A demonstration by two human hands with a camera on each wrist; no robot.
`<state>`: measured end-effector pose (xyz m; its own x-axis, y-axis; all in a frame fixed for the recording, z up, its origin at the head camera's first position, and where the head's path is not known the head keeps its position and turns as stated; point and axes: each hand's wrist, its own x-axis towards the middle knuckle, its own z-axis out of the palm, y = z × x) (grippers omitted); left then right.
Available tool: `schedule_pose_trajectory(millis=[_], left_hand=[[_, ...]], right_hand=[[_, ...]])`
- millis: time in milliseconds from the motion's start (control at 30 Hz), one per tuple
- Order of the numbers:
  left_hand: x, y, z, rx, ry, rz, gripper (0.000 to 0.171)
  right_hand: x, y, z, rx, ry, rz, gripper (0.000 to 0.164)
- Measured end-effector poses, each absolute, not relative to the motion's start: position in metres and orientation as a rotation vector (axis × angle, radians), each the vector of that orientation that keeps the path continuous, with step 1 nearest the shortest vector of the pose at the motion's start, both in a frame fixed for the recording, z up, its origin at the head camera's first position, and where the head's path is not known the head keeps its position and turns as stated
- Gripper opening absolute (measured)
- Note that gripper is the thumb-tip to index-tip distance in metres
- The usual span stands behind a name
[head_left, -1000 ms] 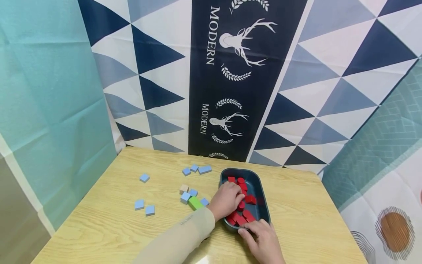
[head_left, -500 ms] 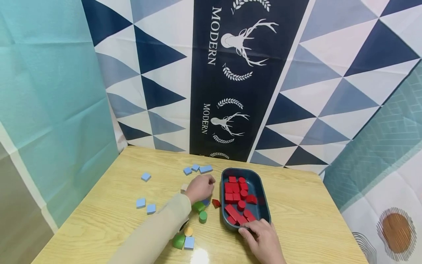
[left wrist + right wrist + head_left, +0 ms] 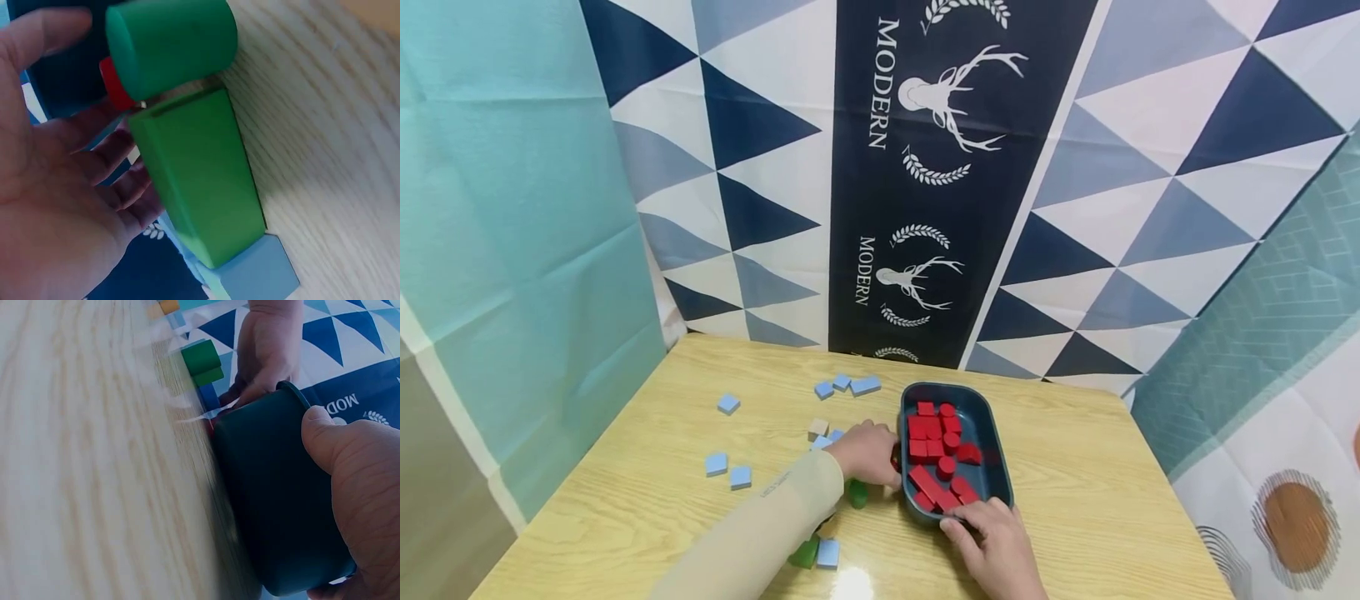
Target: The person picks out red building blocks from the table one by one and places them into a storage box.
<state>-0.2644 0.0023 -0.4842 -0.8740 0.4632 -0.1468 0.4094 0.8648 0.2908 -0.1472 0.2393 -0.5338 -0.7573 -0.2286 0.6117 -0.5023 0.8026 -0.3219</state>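
In the head view, my left hand [image 3: 867,454] reaches down just outside the left wall of a dark blue bin [image 3: 997,467]. A small red block [image 3: 114,84] lies by its fingers in the left wrist view, with the thumb apart from it. Beside those fingers are a green cylinder [image 3: 178,47] and a light green rectangular block [image 3: 200,175]. My right hand [image 3: 997,542] grips the bin's near rim, its thumb lying over the edge in the right wrist view. Several red blocks [image 3: 925,428] of mixed shapes lie inside the bin.
Several light blue blocks [image 3: 741,477] are scattered over the wooden table [image 3: 1097,508]. A natural wood cube [image 3: 818,429] sits beyond my left forearm. A dark green block [image 3: 805,553] lies near the front, partly under the sleeve. Patterned cloth [image 3: 775,167] hangs behind the table.
My left hand has come out of the bin, swung left over the loose blocks, then lowered toward the red block beside the bin. My right hand stays on the rim.
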Motion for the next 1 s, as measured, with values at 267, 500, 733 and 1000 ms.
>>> schedule_pose_trajectory(millis=[267,500,733,1000], left_hand=[[-0.262,0.002,-0.495,0.802,2.935,0.344,0.028],[-0.273,-0.020,-0.477,0.614,3.049,0.459,0.033],[-0.277,-0.007,-0.437,0.629,3.040,0.759,0.027],[-0.264,0.038,-0.446,0.965,2.839,0.459,0.020]], right_hand=[[-0.147,0.240,-0.530,0.555,-2.425,0.660,0.011],[-0.146,0.240,-0.532,0.556,-2.426,0.657,0.007],[-0.146,0.243,-0.532,0.549,-2.407,0.655,0.008],[-0.144,0.239,-0.533,0.553,-2.402,0.668,0.010]])
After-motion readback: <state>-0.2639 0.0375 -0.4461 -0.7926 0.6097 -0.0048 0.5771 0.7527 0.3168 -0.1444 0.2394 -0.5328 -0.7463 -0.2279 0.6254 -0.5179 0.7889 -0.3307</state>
